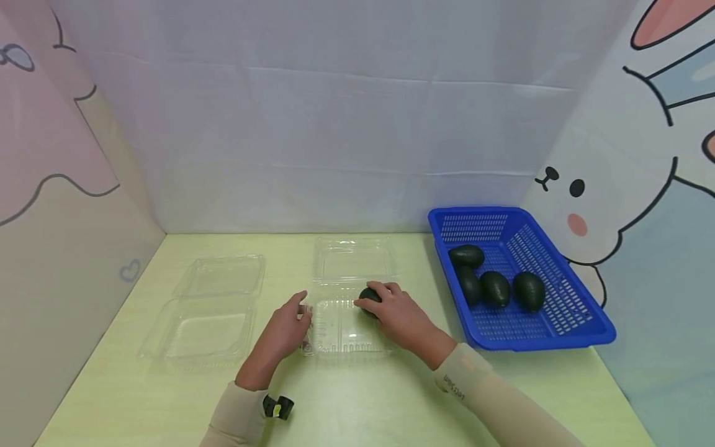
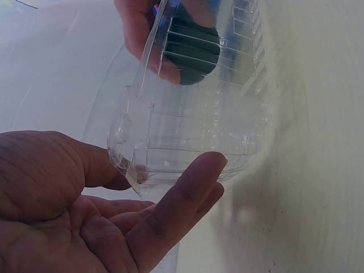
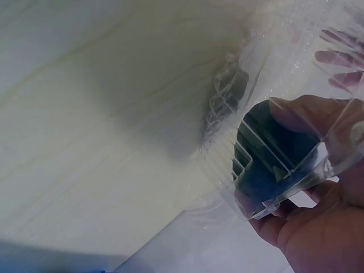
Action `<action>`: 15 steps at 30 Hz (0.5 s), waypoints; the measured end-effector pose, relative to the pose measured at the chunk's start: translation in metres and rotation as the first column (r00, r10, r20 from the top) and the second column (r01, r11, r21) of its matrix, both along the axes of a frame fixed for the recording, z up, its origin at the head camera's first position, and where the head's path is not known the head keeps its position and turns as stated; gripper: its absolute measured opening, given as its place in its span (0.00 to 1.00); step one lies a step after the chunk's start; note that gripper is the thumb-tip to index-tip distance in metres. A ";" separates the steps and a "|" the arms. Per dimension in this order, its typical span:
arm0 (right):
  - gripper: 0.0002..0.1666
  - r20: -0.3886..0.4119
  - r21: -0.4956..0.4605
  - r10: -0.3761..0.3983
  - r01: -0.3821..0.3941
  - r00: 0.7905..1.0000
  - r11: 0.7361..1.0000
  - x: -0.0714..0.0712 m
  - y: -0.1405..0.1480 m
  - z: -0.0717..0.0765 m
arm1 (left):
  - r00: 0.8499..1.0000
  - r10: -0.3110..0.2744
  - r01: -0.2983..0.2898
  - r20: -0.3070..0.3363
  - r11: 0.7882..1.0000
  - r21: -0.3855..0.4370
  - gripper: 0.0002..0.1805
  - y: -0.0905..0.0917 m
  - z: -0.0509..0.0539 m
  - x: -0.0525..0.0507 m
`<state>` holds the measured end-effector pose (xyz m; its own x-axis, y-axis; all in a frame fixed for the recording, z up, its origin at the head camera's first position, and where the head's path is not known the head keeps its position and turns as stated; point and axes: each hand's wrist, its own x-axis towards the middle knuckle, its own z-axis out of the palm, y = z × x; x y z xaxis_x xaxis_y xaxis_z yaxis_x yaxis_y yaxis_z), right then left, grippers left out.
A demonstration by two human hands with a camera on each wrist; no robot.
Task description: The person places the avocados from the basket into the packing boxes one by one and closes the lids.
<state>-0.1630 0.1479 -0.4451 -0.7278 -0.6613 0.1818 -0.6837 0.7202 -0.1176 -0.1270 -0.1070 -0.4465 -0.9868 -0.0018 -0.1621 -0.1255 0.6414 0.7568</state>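
Note:
My right hand [image 1: 399, 313] grips a dark green avocado [image 1: 370, 299] from above, thumb and fingers round its sides. That avocado [image 3: 264, 151] is inside the right part of an open clear plastic clamshell container [image 1: 341, 329]; in the right wrist view the container's ribbed wall stands in front of it. My left hand [image 1: 285, 329] is at the container's left side. In the left wrist view its thumb lies at the rim [image 2: 133, 179] and its fingers [image 2: 176, 210] at the outer wall, holding the edge. The container's lid [image 1: 354, 257] lies folded back behind it.
A second open clear clamshell [image 1: 209, 329] lies on the left of the pale table [image 1: 335, 403]. At the right stands a blue slotted basket [image 1: 536, 343] with several avocados [image 1: 494, 289] in it. White sheeting [image 1: 335, 143] rises behind the table, with printed sheets at both sides.

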 end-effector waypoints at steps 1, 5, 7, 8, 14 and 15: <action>0.26 -0.002 0.002 -0.001 0.001 1.000 1.000 0.000 0.000 -0.001 | 1.000 0.000 0.000 0.000 1.000 0.001 0.30 0.000 0.000 0.000; 0.25 -0.004 0.009 -0.008 0.008 1.000 1.000 -0.001 -0.001 -0.002 | 1.000 -0.003 0.003 -0.003 1.000 0.001 0.30 0.000 0.000 0.000; 0.25 0.001 0.006 -0.012 0.012 1.000 1.000 -0.001 -0.001 -0.002 | 1.000 -0.004 0.004 -0.004 1.000 0.001 0.30 0.000 0.000 0.000; 0.25 0.004 0.007 -0.015 0.014 1.000 1.000 -0.001 -0.001 -0.002 | 1.000 -0.005 0.005 -0.004 1.000 0.000 0.30 0.000 -0.001 0.000; 0.27 0.013 0.026 -0.025 0.024 1.000 0.999 0.000 0.000 -0.002 | 1.000 -0.009 0.009 -0.004 1.000 -0.007 0.30 -0.001 -0.001 0.000; 0.27 0.013 0.030 -0.026 0.025 1.000 0.999 0.000 0.000 -0.002 | 1.000 -0.009 0.009 -0.003 1.000 -0.007 0.30 0.000 -0.001 -0.001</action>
<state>-0.1632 0.1477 -0.4474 -0.7468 -0.6474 0.1523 -0.6635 0.7408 -0.1045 -0.1276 -0.1075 -0.4478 -0.9873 0.0062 -0.1588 -0.1169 0.6480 0.7526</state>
